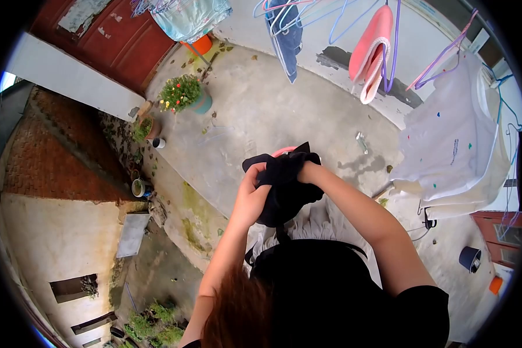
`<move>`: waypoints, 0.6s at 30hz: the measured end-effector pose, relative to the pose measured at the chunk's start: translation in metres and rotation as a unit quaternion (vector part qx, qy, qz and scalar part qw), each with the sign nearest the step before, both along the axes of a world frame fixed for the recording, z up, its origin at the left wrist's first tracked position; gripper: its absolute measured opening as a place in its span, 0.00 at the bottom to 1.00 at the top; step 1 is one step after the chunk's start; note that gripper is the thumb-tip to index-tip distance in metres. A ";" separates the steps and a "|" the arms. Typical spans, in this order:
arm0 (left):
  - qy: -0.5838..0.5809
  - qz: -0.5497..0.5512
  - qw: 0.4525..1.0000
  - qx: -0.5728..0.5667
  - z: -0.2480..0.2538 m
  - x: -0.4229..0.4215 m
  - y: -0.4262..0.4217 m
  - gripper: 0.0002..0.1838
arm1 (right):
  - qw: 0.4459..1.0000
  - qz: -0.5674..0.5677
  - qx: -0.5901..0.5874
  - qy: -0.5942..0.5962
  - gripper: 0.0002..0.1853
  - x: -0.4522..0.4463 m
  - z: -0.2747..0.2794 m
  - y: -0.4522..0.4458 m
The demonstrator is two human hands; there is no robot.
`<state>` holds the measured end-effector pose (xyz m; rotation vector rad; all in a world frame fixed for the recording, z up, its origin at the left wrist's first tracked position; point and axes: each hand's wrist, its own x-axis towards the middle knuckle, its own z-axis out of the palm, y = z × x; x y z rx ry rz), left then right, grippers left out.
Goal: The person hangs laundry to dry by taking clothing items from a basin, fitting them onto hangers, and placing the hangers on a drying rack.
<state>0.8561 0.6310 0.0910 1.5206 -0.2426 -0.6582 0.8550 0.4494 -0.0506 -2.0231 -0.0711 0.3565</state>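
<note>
A bunched black garment (287, 194) hangs in front of my body, between my two hands. The fingers of my left hand (254, 188) are closed around its left side, with the thumb against the cloth. At the upper right of the bundle, my right hand (311, 172) grips the fabric; folds cover most of its fingers. A curved pink thing (284, 151) peeks out behind the top of the garment, mostly hidden, so its kind is unclear.
Overhead hang plastic hangers (345, 23), a pink cloth (370, 52), blue jeans (284, 40) and a white shirt (446, 133). Flower pots (200, 103) stand on the concrete floor (261, 98) at left. A dark bucket (470, 258) sits at lower right.
</note>
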 end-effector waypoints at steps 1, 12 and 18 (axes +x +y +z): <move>0.016 -0.017 1.000 -0.020 0.005 -0.008 -0.007 0.17 | 0.999 0.004 0.036 -0.023 0.15 0.002 -0.011 0.010; 0.116 0.113 0.961 -0.225 0.040 0.006 0.050 0.30 | 0.971 0.071 -0.218 -0.068 0.22 -0.032 0.023 0.031; 0.052 0.113 0.963 -0.237 0.054 0.012 0.065 0.35 | 0.985 0.141 -0.085 -0.051 0.23 -0.057 0.111 0.012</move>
